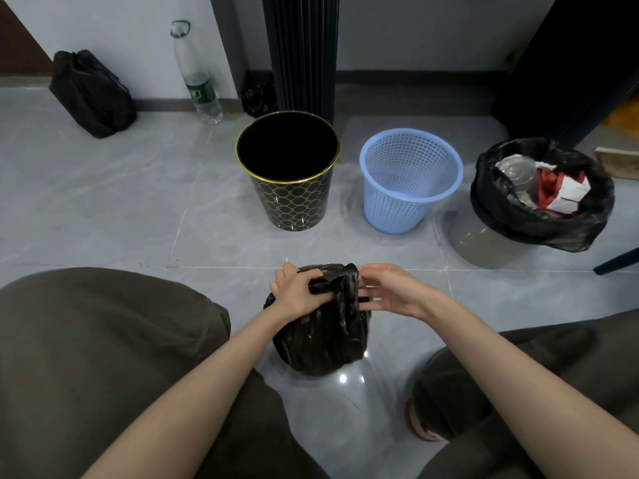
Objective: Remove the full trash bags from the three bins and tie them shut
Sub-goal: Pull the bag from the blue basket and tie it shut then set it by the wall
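On floor, hands perhaps around bag neck

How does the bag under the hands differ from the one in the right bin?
The near bag stands on the floor, out of any bin; the right bag still lines its bin. The near bag's neck is gathered in the left hand's grip; the right bag gapes open, trash showing, untouched. Both are black plastic.

glossy grey marble-look floor tiles, dark ribbed column against the white wall, dark baseboard either side of the column, some big dark furniture right of it, bright glare spots on the floor
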{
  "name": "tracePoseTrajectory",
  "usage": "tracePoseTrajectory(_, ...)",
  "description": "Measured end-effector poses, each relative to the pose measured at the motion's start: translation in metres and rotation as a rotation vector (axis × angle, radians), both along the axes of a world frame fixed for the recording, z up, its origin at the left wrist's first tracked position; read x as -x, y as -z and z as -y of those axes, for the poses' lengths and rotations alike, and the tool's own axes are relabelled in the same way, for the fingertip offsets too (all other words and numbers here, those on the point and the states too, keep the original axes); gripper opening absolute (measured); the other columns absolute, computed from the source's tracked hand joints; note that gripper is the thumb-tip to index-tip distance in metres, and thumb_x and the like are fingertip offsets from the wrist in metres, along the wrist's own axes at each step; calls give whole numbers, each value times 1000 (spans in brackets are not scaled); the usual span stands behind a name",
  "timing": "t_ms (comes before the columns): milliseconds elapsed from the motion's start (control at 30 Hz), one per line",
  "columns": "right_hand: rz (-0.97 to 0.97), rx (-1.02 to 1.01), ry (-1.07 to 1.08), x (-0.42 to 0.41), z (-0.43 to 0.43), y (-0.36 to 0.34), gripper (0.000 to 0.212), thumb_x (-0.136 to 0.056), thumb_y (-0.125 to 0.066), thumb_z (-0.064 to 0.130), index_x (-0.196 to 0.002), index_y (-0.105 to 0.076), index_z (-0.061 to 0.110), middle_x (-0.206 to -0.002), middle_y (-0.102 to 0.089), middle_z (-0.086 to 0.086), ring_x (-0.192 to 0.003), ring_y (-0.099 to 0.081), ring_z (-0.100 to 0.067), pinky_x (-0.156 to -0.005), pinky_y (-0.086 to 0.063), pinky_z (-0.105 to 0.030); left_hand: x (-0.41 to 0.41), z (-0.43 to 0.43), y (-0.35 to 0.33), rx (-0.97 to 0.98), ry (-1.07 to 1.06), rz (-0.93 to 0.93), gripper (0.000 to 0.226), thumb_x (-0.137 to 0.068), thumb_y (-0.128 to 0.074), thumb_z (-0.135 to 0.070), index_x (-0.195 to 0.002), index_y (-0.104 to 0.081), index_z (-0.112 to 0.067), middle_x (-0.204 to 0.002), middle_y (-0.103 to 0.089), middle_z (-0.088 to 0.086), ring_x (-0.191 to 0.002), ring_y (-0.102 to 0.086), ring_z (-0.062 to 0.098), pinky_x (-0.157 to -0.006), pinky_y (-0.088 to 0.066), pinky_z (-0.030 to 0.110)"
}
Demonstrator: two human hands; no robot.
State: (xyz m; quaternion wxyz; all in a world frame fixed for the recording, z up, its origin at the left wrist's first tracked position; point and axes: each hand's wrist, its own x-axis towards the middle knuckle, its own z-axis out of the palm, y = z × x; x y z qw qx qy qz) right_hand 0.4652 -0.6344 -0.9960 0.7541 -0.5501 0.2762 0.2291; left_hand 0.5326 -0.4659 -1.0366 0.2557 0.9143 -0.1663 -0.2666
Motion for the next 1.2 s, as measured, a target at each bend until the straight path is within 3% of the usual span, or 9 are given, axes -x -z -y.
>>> tracePoseTrajectory(200, 135, 668, -126, 0, 5, 1, 15, -93, -49, 23, -82, -57, 16, -92, -62, -1, -91, -60, -18, -78, -47, -29, -1, 6, -8, 36, -5, 11, 19, -85, -58, -46, -97, -61, -32, -95, -36, -2, -113, -29, 23, -79, -21, 28)
tracePoseTrajectory(333, 124, 512, -327, -3, 1, -21, 50, -83, -65, 46, -121, -45, 20, -115, -56, 7, -109, -54, -9, -90, -43, -26, -1, 7, -12, 45, 6, -13, 23, -88, -52, -49, -100, -60, -32, -101, -39, 4, -115, -31, 25, -81, -22, 29)
tracePoseTrajectory(467, 148, 548, -328, 7, -11, -2, 92, -70, -82, 30, -137, -21, 17, -124, -50, 6, -117, -49, -9, -96, -39, -22, 1, 6, -15, 119, 15, -102, 13, -86, -52, -53, -84, -56, -41, -102, -45, 9, -114, -30, 23, -87, -23, 29)
tracePoseTrajectory(533, 195, 536, -257, 11, -18, 13, 85, -64, -86, 27, -132, -35, 18, -124, -55, 6, -119, -52, -11, -99, -41, -24, 1, 5, -13, 163, 37, -136, 17, -75, -49, -68, -74, -53, -52, -105, -53, 13, -116, -35, 25, -95, -24, 29)
tracePoseTrajectory(633, 237, 587, -249, 17, -26, 29, 57, -56, -86, 44, -104, -56, 47, -112, -64, 11, -115, -54, -12, -105, -41, -34, -1, 6, -1, 250, 27, -256, 41, -63, -50, -80, -91, -64, -53, -110, -60, 11, -119, -46, 31, -108, -33, 41)
tracePoseTrajectory(700, 207, 660, -237, 22, -31, 35, 49, -55, -83, 53, -95, -55, 51, -107, -61, 13, -116, -51, -12, -106, -38, -35, 5, 6, -13, 330, 38, -331, 35, -78, -57, -60, -101, -69, -37, -112, -65, 4, -118, -52, 26, -106, -39, 42)
tracePoseTrajectory(800, 119, 613, -120, 25, -40, 39, 64, -50, -80, 64, -106, -56, 43, -106, -57, 13, -120, -48, -14, -106, -40, -33, 14, 9, -29, 488, 20, -429, 21, -92, -54, -15, -107, -69, -10, -116, -66, 6, -105, -61, 12, -95, -47, 20)
tracePoseTrajectory(1033, 71, 599, 52, 15, -45, 38, 62, -57, -61, 73, -112, -60, 44, -120, -61, 1, -121, -51, -19, -105, -42, -42, 15, 14, -39, 634, -100, -694, 27, -95, -47, -10, -119, -60, -8, -107, -67, 5, -99, -63, 10, -92, -48, 19)
tracePoseTrajectory(1200, 145, 376, 172, 13, -37, 27, 23, -95, -52, 31, -113, -62, 22, -107, -66, 4, -100, -61, -8, -88, -48, -18, 6, 16, -50, 657, -242, -640, 15, -92, -54, -13, -102, -61, -21, -91, -64, -1, -79, -62, 3, -68, -51, 9)
